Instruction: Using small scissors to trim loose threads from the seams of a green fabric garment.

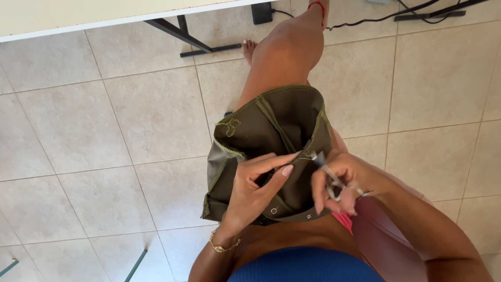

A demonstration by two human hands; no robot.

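Two hands work close together over an olive-green garment (271, 130) that lies draped across your lap and down your thigh. Your left hand (255, 185) rests on the cloth with the fingers pressed together and stretched toward the right, the fingertips pinning a seam edge near the middle of the fabric; held this way, the cloth seems kept taut and still just where the blades meet it. Your right hand (339, 183) is curled around a small pair of metal scissors (329, 175), fingers through or around the handles, with the tips aimed left at a pale thread just beside your left fingertips. The garment lies inside out or folded back, so its light-green stitching and a small embroidered shape face up, which puts the seams within reach.

Whether the blades are parted or closed is hard to tell, since they are thin and partly covered by your fingers. The lower part of the garment, with a metal snap (274, 211), disappears under your left wrist, where a gold bracelet (224, 245) sits. A pink cloth (344, 219) peeks out beneath your right hand, mostly hidden. Above, a table edge (104, 21) and its dark frame are cut off by the picture, over a tiled floor (104, 130).
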